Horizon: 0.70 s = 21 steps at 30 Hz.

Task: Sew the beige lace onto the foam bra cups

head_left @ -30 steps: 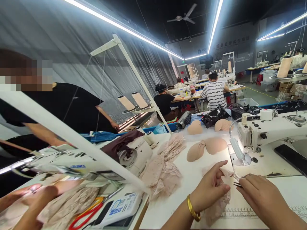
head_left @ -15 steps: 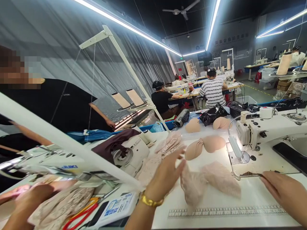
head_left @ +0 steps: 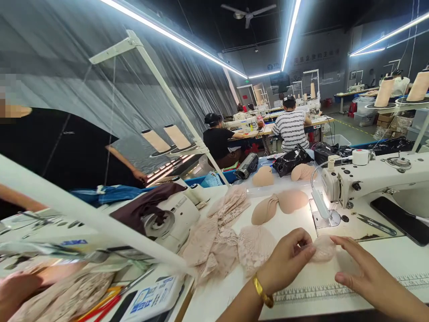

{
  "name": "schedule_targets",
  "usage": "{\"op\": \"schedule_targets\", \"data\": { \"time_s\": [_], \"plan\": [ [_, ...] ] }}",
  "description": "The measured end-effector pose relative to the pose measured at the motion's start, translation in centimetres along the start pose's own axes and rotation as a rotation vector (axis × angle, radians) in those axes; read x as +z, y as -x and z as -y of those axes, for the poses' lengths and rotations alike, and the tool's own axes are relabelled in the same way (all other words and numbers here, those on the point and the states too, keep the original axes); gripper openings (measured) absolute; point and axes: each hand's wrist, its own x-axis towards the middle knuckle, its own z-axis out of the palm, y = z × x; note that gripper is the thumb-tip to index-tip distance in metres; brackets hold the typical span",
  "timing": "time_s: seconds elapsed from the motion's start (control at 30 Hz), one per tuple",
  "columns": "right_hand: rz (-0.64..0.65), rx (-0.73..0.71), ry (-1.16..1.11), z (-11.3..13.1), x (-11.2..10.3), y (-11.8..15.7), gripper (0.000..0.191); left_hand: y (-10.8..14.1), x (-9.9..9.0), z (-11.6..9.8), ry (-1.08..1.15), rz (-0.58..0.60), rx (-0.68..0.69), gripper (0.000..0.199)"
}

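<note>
A small piece of sheer beige fabric (head_left: 323, 249) lies at the front edge of the sewing machine's bed. My left hand (head_left: 284, 259), with a gold bracelet at the wrist, pinches its left edge between thumb and fingers. On the other side, my right hand (head_left: 363, 268) has its fingers apart, the index fingertip at the fabric's upper right edge; whether it touches is unclear. Left of my hands lie a beige lace cup piece (head_left: 256, 248) and a heap of lace pieces (head_left: 208, 241). Behind them are stacked beige bra cups (head_left: 264, 210).
The white sewing machine (head_left: 372, 179) stands at right, with thread snips (head_left: 377, 224) and a black phone (head_left: 400, 219) on its bed. A ruler strip (head_left: 311, 293) runs along the front. At left, a thread-stand pole (head_left: 100, 214) crosses before another person's hand (head_left: 20, 290).
My left hand has moved right from the lace heap to the sheer fabric, now pinched in it. My right hand has uncovered the snips and come beside the fabric. The view has shifted slightly.
</note>
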Motion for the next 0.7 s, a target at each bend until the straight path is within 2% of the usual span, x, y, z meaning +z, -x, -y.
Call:
{"op": "schedule_targets", "data": {
  "time_s": [0.07,0.13,0.2,0.27,0.33,0.53,0.7],
  "plan": [
    [0.039,0.088,-0.286,1.2,0.8,-0.5,0.05,0.6,0.0,-0.2,0.359,-0.024,-0.059,0.033],
    [0.032,0.114,-0.479,1.8,1.4,-1.1,0.04,1.1,0.3,0.2,0.632,-0.044,-0.139,0.042],
    [-0.001,0.097,-0.539,1.9,2.0,-1.5,0.038,1.3,0.9,1.0,0.844,-0.045,-0.229,0.044],
    [-0.028,0.077,-0.498,1.7,2.4,-1.7,0.036,1.3,1.8,1.7,0.965,-0.028,-0.282,0.044],
    [-0.046,0.078,-0.415,1.5,2.5,-1.8,0.035,1.1,2.4,2.1,1.005,-0.045,-0.277,0.046],
    [-0.109,0.072,-0.234,2.2,2.6,-1.3,0.043,1.5,3.3,1.8,0.996,-0.203,-0.224,0.049],
    [-0.167,0.039,-0.198,3.0,3.8,-0.6,0.043,2.2,4.4,1.7,0.943,-0.271,-0.193,0.06]
  ]
}}
